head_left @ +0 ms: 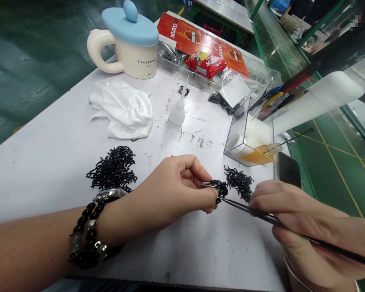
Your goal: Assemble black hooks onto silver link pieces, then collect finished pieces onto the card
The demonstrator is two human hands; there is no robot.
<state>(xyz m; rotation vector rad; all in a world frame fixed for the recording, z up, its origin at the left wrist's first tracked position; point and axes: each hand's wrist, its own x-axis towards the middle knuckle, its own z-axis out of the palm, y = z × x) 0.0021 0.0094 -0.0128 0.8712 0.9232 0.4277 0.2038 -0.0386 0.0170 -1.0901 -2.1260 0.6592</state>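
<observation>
Left hand (173, 190) pinched a black part (219, 189) near the table's (48, 154) 5 o'clock edge; right hand (292, 219) gripped tweezers (237, 206), tips touching the black part. Small pile (239, 182) lay just at its 1 o'clock, big pile (113, 168) at 9 o'clock

Glossy black hooks (112, 168); matt scuffed tabletop (42, 162); white cloth (123, 109).

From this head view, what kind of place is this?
Probably a factory assembly bench: piles of tiny black parts on the table, left hand pinching a few, right hand holding tweezers, green floor with yellow lines.
</observation>
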